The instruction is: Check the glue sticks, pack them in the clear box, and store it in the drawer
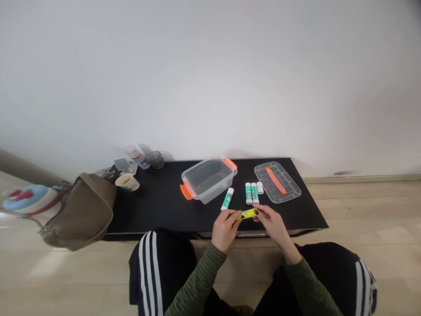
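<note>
A yellow glue tube (247, 214) lies across my two hands above the front of the black table. My left hand (226, 229) grips its left end, and my right hand (271, 224) pinches the dark cap end. Just beyond the hands stand or lie several white-and-green glue sticks, one tilted (227, 198), a pair side by side (251, 193). A short white stick or cap (259, 188) touches that pair. Behind them sits a clear plastic box (209, 179) with orange clips, and its clear lid (277, 182) with an orange strip lies to the right.
The black table (158, 210) stands against a white wall. At its left end are a paper cup (127, 181), a glass (155, 159), and a printed can (136, 156). A brown bag (82, 210) and a patterned round object (29, 202) rest at the left, on the wooden floor.
</note>
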The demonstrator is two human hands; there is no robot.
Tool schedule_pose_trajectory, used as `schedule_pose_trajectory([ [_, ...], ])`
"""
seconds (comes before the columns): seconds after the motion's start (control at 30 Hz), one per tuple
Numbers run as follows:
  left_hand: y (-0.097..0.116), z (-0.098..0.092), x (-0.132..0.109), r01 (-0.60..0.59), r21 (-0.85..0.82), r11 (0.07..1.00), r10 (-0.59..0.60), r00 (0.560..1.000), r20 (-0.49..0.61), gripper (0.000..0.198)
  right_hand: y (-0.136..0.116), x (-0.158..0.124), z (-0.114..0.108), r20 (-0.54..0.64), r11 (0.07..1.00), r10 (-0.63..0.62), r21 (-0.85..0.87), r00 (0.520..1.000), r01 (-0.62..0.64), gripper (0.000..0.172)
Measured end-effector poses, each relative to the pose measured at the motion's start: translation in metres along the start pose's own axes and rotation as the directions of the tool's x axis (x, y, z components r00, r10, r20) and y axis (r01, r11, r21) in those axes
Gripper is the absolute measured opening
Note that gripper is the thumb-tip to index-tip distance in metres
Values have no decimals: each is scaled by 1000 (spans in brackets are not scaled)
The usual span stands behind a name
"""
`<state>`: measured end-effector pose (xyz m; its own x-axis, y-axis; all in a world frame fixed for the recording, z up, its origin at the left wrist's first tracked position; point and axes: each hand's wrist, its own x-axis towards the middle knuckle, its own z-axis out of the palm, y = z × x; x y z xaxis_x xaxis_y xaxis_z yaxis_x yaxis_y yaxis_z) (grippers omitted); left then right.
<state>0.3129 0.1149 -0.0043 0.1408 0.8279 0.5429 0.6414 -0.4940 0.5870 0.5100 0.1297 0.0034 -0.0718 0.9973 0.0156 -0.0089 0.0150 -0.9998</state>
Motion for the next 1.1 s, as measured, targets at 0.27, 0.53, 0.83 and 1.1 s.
schedule_pose_trajectory([
  [0.27,-31,24,27,112,406,907,-85,993,-85,8,28,12,-14,-167,991,-7,-130,986,-15,45],
  [0.53,-42,46,37,160,566,808,-128,987,-96,7,36,29,-38,-254,930,-102,-367,962,1,34],
  [0.83,-38,55,41,159,511,845,-189,982,6,14,45,64,-43,-236,774,-229,-632,944,30,28],
  [1.1,-18,89,80,223,391,893,-317,928,197,26,53,101,-37,-164,511,-271,-860,948,-3,27],
])
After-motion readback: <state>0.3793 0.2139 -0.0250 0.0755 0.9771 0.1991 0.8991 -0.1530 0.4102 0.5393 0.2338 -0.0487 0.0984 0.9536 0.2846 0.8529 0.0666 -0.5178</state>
